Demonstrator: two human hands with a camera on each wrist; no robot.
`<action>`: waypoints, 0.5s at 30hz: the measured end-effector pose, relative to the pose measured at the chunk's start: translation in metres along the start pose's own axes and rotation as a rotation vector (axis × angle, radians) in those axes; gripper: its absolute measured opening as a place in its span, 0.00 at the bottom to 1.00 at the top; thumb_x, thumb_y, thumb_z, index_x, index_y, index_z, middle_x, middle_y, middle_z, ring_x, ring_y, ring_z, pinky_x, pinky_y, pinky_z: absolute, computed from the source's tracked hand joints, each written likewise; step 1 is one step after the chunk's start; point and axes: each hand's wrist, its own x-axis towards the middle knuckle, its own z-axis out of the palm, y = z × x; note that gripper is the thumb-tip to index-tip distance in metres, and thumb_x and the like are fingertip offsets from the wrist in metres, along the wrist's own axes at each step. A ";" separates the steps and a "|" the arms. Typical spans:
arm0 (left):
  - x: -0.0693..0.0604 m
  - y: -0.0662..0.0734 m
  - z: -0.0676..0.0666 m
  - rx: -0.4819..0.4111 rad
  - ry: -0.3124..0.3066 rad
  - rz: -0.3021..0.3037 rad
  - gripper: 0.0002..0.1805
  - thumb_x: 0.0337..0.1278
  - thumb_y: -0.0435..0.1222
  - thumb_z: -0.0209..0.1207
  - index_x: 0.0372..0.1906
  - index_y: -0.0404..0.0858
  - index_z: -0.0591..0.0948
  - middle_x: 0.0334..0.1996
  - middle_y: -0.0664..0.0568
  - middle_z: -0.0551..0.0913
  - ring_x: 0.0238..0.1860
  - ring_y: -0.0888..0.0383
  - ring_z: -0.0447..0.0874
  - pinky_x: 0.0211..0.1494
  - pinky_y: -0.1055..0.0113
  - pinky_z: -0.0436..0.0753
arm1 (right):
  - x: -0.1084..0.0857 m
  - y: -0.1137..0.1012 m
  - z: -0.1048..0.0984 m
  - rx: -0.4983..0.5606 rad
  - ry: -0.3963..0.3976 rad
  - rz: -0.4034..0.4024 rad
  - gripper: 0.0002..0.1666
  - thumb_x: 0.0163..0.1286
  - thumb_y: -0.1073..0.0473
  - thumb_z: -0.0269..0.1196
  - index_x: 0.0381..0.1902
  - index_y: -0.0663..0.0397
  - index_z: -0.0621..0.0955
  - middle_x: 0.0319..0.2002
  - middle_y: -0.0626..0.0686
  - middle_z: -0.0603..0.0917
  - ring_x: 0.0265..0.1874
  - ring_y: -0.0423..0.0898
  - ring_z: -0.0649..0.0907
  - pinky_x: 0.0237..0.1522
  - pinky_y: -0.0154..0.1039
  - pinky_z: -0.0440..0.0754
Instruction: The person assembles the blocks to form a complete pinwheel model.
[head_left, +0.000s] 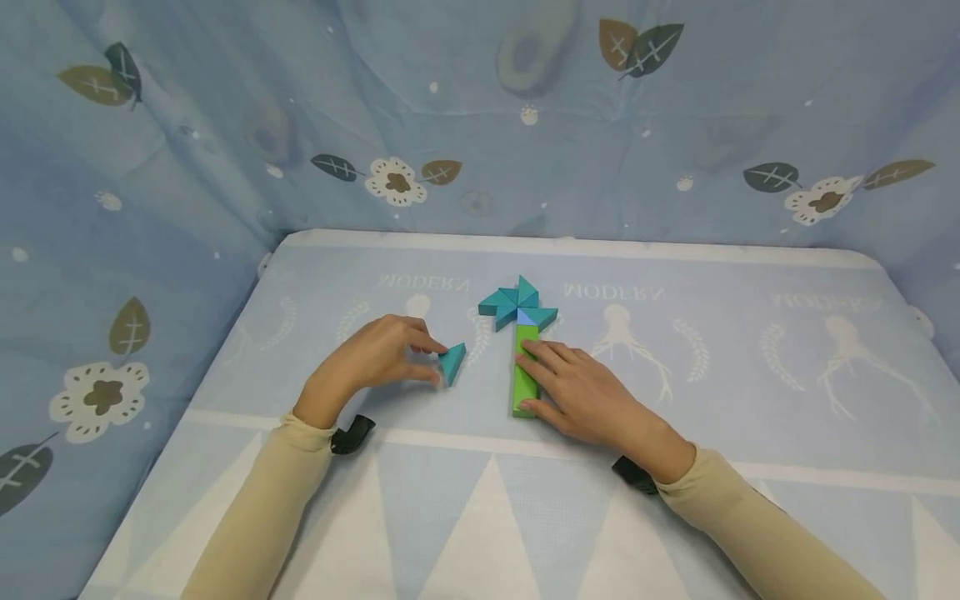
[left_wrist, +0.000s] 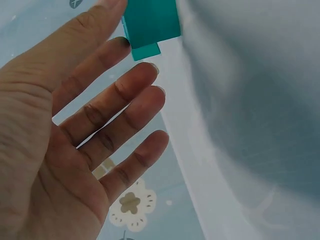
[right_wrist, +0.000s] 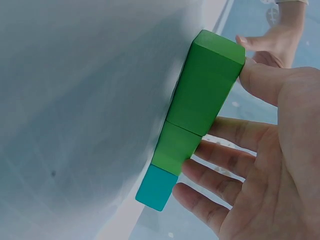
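In the head view my left hand [head_left: 382, 354] is beside a teal triangular block [head_left: 453, 363]. Its index finger touches the upper left edge, and the blurred thumb is near the lower corner. Thumb and index are spread apart at the teal block [left_wrist: 152, 20] in the left wrist view, the other fingers extended. My right hand [head_left: 581, 387] rests along the green blocks [head_left: 526, 387], with extended fingers at their right side and the thumb by the near end. At the far end of the green column, teal triangular blocks [head_left: 507, 305] form a pinwheel shape.
Everything lies on a patterned blue and white table cover [head_left: 465, 492]. A blue curtain [head_left: 480, 108] with leaves and flowers hangs behind the table and on its left side. Black straps [head_left: 352, 435] show at the wrists.
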 end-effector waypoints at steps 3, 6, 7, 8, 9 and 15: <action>0.002 -0.002 0.004 -0.005 0.008 0.007 0.24 0.40 0.48 0.76 0.46 0.43 0.89 0.34 0.56 0.85 0.36 0.57 0.82 0.39 0.65 0.80 | -0.001 0.001 0.001 0.001 0.001 0.004 0.38 0.70 0.41 0.60 0.68 0.60 0.71 0.68 0.58 0.70 0.66 0.56 0.72 0.63 0.52 0.74; 0.005 0.000 0.006 -0.011 0.018 0.002 0.25 0.38 0.49 0.76 0.45 0.43 0.89 0.34 0.57 0.86 0.35 0.58 0.82 0.37 0.67 0.80 | -0.002 0.001 0.001 0.002 0.008 0.005 0.38 0.70 0.41 0.60 0.68 0.60 0.71 0.68 0.58 0.70 0.66 0.56 0.72 0.63 0.52 0.74; 0.006 0.000 0.006 -0.012 0.017 -0.003 0.25 0.38 0.49 0.76 0.45 0.42 0.89 0.34 0.57 0.86 0.35 0.58 0.82 0.37 0.68 0.80 | -0.003 0.001 0.001 0.000 0.010 0.003 0.38 0.70 0.41 0.60 0.68 0.60 0.71 0.68 0.58 0.70 0.66 0.56 0.72 0.63 0.52 0.74; 0.006 0.001 0.007 -0.012 0.015 -0.011 0.25 0.38 0.49 0.76 0.44 0.42 0.89 0.34 0.57 0.87 0.34 0.59 0.82 0.37 0.68 0.80 | -0.003 0.001 0.001 0.000 0.012 0.003 0.38 0.70 0.41 0.60 0.68 0.60 0.71 0.68 0.58 0.70 0.66 0.56 0.72 0.63 0.52 0.74; 0.006 0.003 0.007 -0.012 0.012 -0.019 0.25 0.38 0.49 0.76 0.44 0.42 0.89 0.34 0.57 0.87 0.34 0.60 0.82 0.37 0.68 0.80 | -0.003 0.001 0.001 0.000 0.012 0.004 0.38 0.70 0.41 0.60 0.68 0.60 0.71 0.68 0.58 0.70 0.66 0.56 0.72 0.63 0.52 0.74; 0.007 0.006 0.009 -0.021 -0.001 -0.051 0.22 0.40 0.48 0.76 0.42 0.41 0.89 0.32 0.57 0.88 0.33 0.63 0.83 0.36 0.69 0.81 | -0.003 0.001 0.002 -0.002 0.007 0.005 0.38 0.70 0.41 0.60 0.68 0.60 0.71 0.68 0.58 0.71 0.66 0.55 0.72 0.63 0.52 0.74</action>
